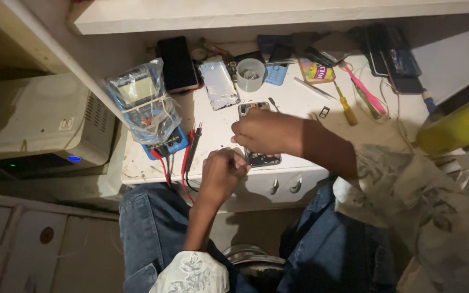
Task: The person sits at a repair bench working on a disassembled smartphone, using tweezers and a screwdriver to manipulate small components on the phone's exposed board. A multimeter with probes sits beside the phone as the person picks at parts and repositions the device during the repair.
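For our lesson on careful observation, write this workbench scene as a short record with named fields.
Setting: white workbench seen from above, person seated in jeans
Left hand: at the near end of the opened phone, fingers curled; grip hidden
Right hand: resting over the opened phone
Left of hands: blue multimeter with red and black probes, plastic bag on it
Behind: silver phone back, white cup, black phone
Right: yellow screwdriver, pink tool

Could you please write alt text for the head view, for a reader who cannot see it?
Seen from above, a seated person's right hand and left hand work on an opened phone on a cluttered white desk. A bagged meter with red and black leads lies left; screwdrivers, phones and a small cup lie behind.
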A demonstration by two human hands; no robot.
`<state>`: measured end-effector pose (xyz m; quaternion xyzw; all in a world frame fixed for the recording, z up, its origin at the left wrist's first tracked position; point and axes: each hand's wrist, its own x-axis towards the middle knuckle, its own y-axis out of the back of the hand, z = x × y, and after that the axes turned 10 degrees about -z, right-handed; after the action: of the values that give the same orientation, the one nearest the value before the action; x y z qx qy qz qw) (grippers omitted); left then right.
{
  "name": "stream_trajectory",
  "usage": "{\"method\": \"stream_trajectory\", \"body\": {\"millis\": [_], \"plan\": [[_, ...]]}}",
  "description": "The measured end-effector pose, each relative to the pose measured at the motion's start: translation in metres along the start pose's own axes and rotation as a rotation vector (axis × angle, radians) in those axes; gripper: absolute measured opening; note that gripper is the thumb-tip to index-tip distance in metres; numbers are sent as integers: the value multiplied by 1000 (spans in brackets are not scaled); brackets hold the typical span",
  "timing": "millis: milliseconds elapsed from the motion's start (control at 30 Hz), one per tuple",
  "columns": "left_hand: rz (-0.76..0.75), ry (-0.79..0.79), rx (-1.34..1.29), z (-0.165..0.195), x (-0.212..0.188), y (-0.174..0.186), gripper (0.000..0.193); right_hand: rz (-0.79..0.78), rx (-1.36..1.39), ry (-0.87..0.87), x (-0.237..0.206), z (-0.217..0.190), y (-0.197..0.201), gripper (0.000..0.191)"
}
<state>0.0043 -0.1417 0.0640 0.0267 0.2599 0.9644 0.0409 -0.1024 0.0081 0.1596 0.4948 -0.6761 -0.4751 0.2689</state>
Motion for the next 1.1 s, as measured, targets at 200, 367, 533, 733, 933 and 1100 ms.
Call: {"method": "stream_trajectory", "body": {"millis": [200, 367, 533, 733, 933, 1100], "plan": [[-17, -18, -57, -2, -1, -3, 14, -23, 34, 143, -6, 2, 0, 10], [-2, -56, -59, -5, -1, -3, 10, -16, 25, 79, -7, -3, 0, 13], [18, -99, -42, -5, -3, -3, 6, -52, -60, -144, -2, -14, -4, 10], [-3, -23, -61, -3, -5, -1, 8, 9, -3, -15, -9, -24, 5, 22], [4, -82, -79, -2, -7, -1, 8, -5, -98, -198, -10, -27, 1, 13], [-16, -42, -104, -3, -4, -1, 9, 107, -9, 162, -16, -6, 2, 20]]}}
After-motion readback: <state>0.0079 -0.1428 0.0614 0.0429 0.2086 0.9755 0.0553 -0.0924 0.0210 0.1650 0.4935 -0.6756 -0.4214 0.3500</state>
